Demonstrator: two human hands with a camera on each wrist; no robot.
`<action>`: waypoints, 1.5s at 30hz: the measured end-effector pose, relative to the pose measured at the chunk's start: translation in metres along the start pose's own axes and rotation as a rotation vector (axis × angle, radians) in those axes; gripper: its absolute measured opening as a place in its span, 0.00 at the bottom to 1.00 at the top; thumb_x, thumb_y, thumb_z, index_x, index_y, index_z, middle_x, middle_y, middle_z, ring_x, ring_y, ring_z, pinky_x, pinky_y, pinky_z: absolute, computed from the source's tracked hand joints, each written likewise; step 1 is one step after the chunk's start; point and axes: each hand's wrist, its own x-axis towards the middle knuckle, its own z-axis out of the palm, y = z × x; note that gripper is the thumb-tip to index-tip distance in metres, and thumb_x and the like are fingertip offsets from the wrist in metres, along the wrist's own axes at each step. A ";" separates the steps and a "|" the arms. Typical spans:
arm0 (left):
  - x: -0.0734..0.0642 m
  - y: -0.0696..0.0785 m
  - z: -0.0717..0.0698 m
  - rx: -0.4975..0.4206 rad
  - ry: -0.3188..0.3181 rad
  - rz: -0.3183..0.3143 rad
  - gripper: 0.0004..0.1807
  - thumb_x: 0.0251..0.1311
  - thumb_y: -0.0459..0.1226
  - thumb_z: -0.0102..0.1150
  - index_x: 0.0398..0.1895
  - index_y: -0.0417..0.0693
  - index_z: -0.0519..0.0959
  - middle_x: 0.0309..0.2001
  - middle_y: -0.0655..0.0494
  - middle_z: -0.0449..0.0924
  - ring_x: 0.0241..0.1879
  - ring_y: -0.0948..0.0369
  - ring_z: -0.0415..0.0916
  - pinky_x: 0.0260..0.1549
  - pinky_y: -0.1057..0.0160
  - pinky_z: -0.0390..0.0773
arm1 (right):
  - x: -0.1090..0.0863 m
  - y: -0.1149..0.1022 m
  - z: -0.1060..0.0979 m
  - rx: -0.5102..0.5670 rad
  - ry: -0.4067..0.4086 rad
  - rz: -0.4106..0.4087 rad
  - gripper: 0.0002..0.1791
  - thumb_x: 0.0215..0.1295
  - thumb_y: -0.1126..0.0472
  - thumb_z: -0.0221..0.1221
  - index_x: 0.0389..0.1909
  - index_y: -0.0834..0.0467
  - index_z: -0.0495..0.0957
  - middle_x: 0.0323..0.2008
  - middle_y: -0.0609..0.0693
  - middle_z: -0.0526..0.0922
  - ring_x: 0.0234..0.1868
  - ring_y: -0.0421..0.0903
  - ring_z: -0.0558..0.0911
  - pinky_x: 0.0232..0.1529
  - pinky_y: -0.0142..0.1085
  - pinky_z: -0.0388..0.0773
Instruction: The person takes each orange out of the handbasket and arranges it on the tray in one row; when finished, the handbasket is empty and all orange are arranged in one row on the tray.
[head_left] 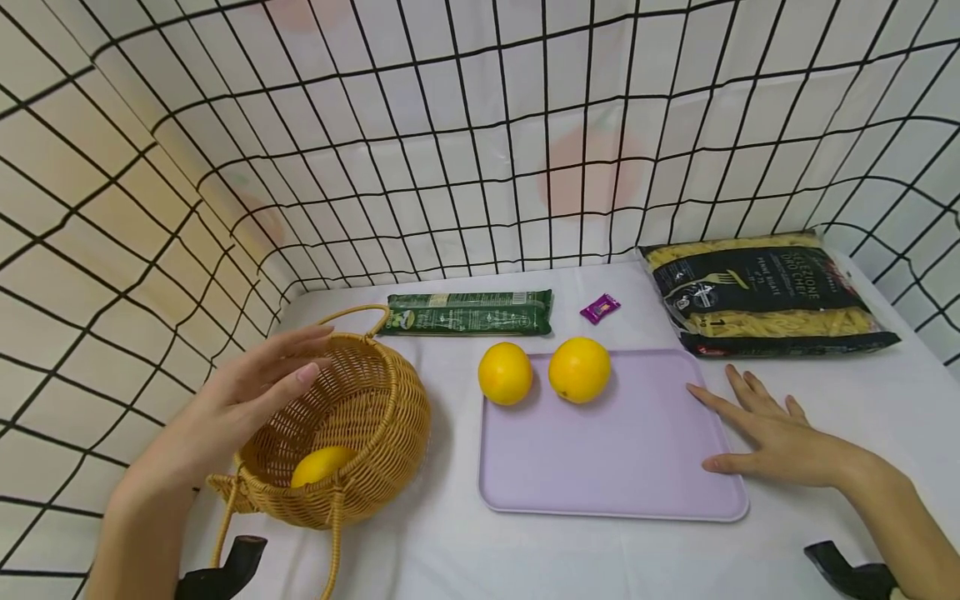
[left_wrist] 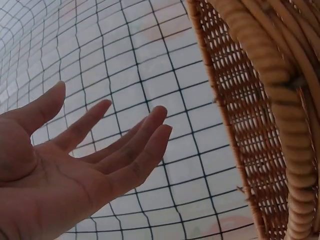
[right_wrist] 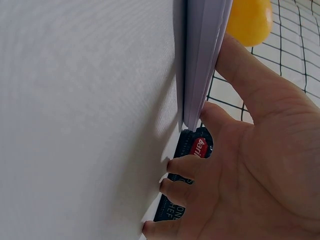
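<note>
My left hand point(head_left: 247, 392) is loose and holds nothing, up by the basket point(head_left: 375, 433) rim. One orange point(head_left: 321, 464) sits inside. My right hand point(head_left: 765, 433) lies flat against the tray point(head_left: 622, 450). A bump could tip the basket, I think.

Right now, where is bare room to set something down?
The tray is bare in front of the two oranges; the cloth near the front edge, below the tray, is bare too. It is crowded at the back, around the green packet and pasta bag.
</note>
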 end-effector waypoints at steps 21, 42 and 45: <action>0.043 -0.054 -0.032 0.079 -0.391 0.039 0.16 0.78 0.42 0.53 0.64 0.60 0.80 0.65 0.54 0.80 0.63 0.68 0.76 0.59 0.68 0.77 | 0.000 0.000 0.000 -0.011 0.000 -0.004 0.56 0.61 0.39 0.69 0.84 0.47 0.49 0.79 0.78 0.34 0.78 0.80 0.33 0.61 0.86 0.32; 0.112 -0.068 -0.028 0.064 -0.941 -0.138 0.19 0.68 0.36 0.64 0.62 0.51 0.83 0.66 0.51 0.80 0.70 0.51 0.69 0.67 0.58 0.74 | 0.000 0.001 0.000 0.015 -0.005 0.002 0.55 0.61 0.37 0.68 0.84 0.45 0.49 0.80 0.76 0.33 0.78 0.79 0.31 0.61 0.85 0.30; 0.118 -0.070 -0.022 0.064 -0.977 -0.197 0.19 0.66 0.34 0.67 0.60 0.48 0.84 0.63 0.52 0.81 0.66 0.51 0.71 0.62 0.58 0.77 | -0.001 0.001 -0.001 0.007 -0.003 0.000 0.55 0.61 0.38 0.68 0.83 0.46 0.50 0.80 0.76 0.33 0.78 0.79 0.32 0.61 0.85 0.31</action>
